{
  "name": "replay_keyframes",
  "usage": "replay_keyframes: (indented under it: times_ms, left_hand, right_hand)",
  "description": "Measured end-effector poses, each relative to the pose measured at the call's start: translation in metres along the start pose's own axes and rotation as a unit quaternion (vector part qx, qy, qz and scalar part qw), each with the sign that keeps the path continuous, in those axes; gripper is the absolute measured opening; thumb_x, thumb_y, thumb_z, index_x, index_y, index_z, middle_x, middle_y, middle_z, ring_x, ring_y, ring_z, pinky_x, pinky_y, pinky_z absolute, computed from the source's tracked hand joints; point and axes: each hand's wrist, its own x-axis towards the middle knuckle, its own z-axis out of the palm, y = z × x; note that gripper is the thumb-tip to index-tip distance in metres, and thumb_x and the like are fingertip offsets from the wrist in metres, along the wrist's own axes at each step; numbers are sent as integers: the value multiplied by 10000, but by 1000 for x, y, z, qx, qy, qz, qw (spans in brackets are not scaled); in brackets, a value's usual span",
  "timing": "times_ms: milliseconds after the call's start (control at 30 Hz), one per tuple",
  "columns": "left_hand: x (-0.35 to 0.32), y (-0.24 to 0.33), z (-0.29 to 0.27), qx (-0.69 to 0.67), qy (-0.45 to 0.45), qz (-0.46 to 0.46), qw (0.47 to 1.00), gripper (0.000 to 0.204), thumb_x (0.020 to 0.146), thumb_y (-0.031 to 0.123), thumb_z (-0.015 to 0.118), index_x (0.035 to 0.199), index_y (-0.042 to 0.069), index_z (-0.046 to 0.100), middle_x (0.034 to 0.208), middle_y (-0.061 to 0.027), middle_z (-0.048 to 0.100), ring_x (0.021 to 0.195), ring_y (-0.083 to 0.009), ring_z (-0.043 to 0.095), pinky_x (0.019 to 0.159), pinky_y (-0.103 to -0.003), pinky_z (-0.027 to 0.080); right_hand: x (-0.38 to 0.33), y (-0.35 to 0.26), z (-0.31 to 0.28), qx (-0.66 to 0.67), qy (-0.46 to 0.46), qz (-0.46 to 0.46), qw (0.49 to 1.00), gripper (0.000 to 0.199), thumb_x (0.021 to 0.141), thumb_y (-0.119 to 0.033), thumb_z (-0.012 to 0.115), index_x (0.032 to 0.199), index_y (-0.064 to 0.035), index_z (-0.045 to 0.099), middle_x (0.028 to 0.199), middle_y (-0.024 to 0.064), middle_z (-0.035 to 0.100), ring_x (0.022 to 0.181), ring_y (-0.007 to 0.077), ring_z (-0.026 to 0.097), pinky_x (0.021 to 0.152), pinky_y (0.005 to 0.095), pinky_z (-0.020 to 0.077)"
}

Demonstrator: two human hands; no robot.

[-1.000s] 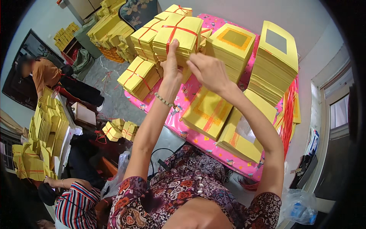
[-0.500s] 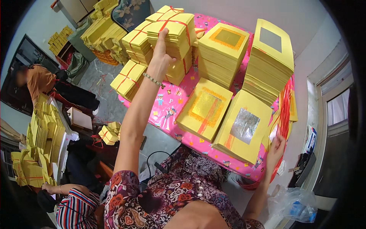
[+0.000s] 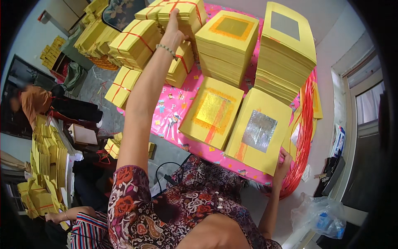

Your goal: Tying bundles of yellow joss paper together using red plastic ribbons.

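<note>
At the far side of the table, my left hand (image 3: 173, 32) reaches up against the near side of a bundle of yellow paper sheets (image 3: 186, 10) tied with red ribbon. Its fingers are stretched out along the stack, the thumb apart. My right hand (image 3: 282, 167) is at the table's right front edge, fingers loosely bent, beside the corner of a paper stack with a silver square (image 3: 259, 132). Red ribbon strands (image 3: 306, 124) hang just right of it. Left of the silver stack lies a stack with a gold square (image 3: 213, 111).
Behind stand a tall gold-square stack (image 3: 226, 54) and a taller silver-square one (image 3: 282, 62). More tied bundles (image 3: 132, 39) are at the left, on a pink patterned tablecloth (image 3: 166, 106). Two people are at the left, near yellow stacks (image 3: 47, 153). A plastic bag (image 3: 317, 218) hangs lower right.
The view has shifted, so the table sits higher and further left. My right hand has moved left from the ribbon strands to the silver stack's corner. My left hand stays against the bundle.
</note>
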Motion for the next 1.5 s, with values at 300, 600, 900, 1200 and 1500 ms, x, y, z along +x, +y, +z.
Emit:
replay_keyframes:
  times_ms: [300,600,900,1200,1500]
  left_hand:
    - [47,-4,-31,-117,-215,-103,964,556,825,441,698,1222,75,561,1206,-153,597,1100,-328,576,916,-531,488]
    - [54,27,-46,-39,37,75,996,381,853,397,694,1093,126,580,1054,-122,608,920,-263,583,842,-509,525]
    - [27,64,-71,-108,-263,-249,926,608,910,272,630,1408,50,361,1197,-128,610,1134,-290,545,1059,-535,312]
    - [-173,-83,-51,296,-228,290,881,289,924,141,605,1193,38,585,1080,-36,645,973,-110,611,839,-256,483]
    - [-302,-145,-64,495,-474,407,604,384,718,250,795,1037,84,659,968,-77,627,951,-278,570,847,-370,460]
  right_hand:
    - [1,20,13,15,2,-29,999,244,909,-134,596,1114,-14,542,1069,155,542,1020,310,532,909,384,424]
    - [10,9,21,-55,-36,-79,995,348,837,-187,648,1128,-22,554,1097,170,549,1062,335,508,941,402,392]
    - [4,14,12,-54,-9,-106,993,311,868,-151,632,1142,-29,549,1066,164,552,1053,335,520,932,407,398]
    - [14,-53,-51,133,-36,33,990,163,931,-96,582,1052,4,623,993,80,629,921,140,594,767,265,469]
    - [15,-132,-62,-37,-180,-251,950,342,713,-80,774,1021,-21,636,1024,99,629,956,268,599,806,348,479]
